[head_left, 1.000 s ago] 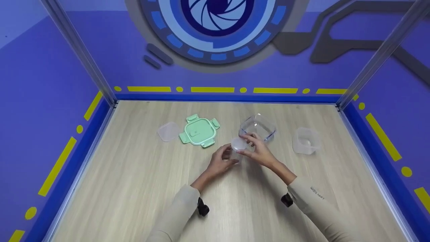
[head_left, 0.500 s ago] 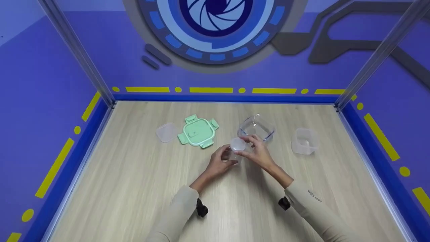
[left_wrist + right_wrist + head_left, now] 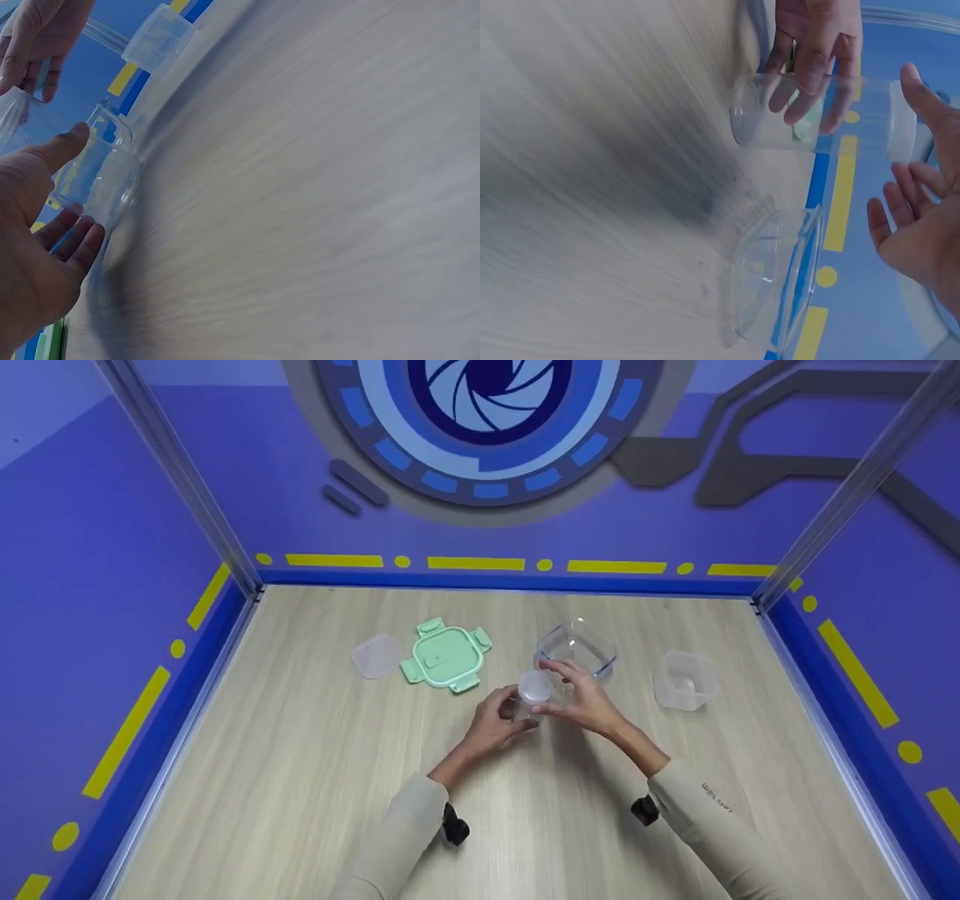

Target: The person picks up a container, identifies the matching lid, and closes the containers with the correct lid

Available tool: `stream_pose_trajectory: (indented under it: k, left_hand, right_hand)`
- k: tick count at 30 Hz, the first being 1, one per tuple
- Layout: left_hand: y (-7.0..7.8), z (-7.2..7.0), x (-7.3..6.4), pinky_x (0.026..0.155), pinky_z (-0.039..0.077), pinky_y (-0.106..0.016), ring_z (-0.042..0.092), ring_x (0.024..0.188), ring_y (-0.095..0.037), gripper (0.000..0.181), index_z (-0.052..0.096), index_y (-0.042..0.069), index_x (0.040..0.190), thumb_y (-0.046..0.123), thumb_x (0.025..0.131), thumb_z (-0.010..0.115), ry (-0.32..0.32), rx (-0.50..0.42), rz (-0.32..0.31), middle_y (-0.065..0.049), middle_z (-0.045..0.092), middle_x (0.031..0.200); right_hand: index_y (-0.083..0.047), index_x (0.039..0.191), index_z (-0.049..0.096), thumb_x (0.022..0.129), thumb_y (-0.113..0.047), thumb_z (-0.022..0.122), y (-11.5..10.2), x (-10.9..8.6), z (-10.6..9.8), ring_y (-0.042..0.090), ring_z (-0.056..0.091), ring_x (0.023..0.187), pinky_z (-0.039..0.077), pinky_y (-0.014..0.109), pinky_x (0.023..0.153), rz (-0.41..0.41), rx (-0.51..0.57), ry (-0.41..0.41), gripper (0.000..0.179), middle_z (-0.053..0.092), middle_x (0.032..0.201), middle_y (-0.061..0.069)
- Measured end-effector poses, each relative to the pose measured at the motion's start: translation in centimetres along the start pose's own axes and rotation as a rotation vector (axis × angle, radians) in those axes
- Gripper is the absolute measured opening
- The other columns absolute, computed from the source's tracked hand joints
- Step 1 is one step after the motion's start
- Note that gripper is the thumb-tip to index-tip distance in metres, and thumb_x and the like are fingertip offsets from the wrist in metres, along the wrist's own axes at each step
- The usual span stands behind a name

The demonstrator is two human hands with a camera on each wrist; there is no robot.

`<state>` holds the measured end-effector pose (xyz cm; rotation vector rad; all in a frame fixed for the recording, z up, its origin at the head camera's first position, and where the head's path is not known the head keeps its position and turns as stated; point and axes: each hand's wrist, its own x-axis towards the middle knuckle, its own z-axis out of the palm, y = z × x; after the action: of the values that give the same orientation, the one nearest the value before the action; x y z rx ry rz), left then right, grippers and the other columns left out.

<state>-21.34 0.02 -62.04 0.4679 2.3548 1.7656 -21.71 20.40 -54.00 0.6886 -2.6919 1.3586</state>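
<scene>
A clear cylindrical jar [image 3: 780, 139] with a whitish round lid [image 3: 535, 687] is held above the table. My left hand [image 3: 493, 724] grips the jar's side, thumb on one side and fingers on the other, as the left wrist view also shows. Around the lid, my right hand [image 3: 589, 705] has its thumb and fingers spread on opposite sides. They look slightly apart from its rim, though light contact cannot be ruled out. Just behind the hands stands a clear square container [image 3: 577, 649], partly hidden by the right fingers.
Left of the hands lie a green lid with four-side clips [image 3: 448, 656] and a translucent square lid [image 3: 377, 656]. To the right stands a frosted square container [image 3: 684, 682]. Blue-purple panels [image 3: 480, 536] wall the wooden table [image 3: 300, 780] at the back and sides.
My right thumb and fingers have spread wider around the jar's lid, uncovering more of it. The left hand keeps its grip on the jar in nearly the same place.
</scene>
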Motion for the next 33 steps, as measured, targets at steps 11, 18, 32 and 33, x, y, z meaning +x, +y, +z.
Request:
stream_pose_trajectory:
  k: [11,18,32,33]
  left_hand:
    - [-0.2,0.2,0.0,0.115,0.046,-0.040,0.052,0.142,-0.027,0.065,0.050,0.010,0.147,0.017,0.090,0.079,-0.011,-0.042,0.007,-0.014,0.055,0.151]
    - [0.0,0.6,-0.2,0.112,0.048,-0.039,0.053,0.141,-0.028,0.064,0.048,0.005,0.148,0.014,0.091,0.077,0.020,-0.011,0.031,-0.017,0.055,0.150]
    - [-0.1,1.3,-0.3,0.114,0.046,-0.042,0.053,0.141,-0.030,0.067,0.048,0.002,0.147,0.020,0.090,0.079,0.075,0.118,0.066,-0.019,0.056,0.149]
    - [-0.1,1.3,-0.2,0.113,0.047,-0.042,0.053,0.141,-0.030,0.067,0.048,0.002,0.147,0.019,0.090,0.080,0.073,0.109,0.068,-0.020,0.056,0.149]
  right_hand:
    - [0.001,0.139,0.059,0.083,-0.008,0.083,0.3,0.6,-0.7,0.038,0.058,0.128,0.048,0.055,0.102,-0.023,0.060,-0.132,0.061,0.063,0.140,0.020]
    - [0.001,0.142,0.057,0.085,-0.011,0.082,0.6,0.1,0.2,0.030,0.050,0.117,0.044,0.037,0.092,-0.039,0.011,-0.088,0.063,0.061,0.137,0.019]
    - [-0.001,0.137,0.062,0.082,-0.014,0.085,-0.1,-0.7,1.2,0.030,0.051,0.116,0.044,0.041,0.096,-0.014,-0.032,0.022,0.061,0.064,0.130,0.016]
    - [-0.001,0.137,0.062,0.082,-0.014,0.085,-0.1,-0.7,1.1,0.030,0.052,0.117,0.044,0.041,0.095,-0.004,-0.024,0.024,0.061,0.064,0.131,0.016]
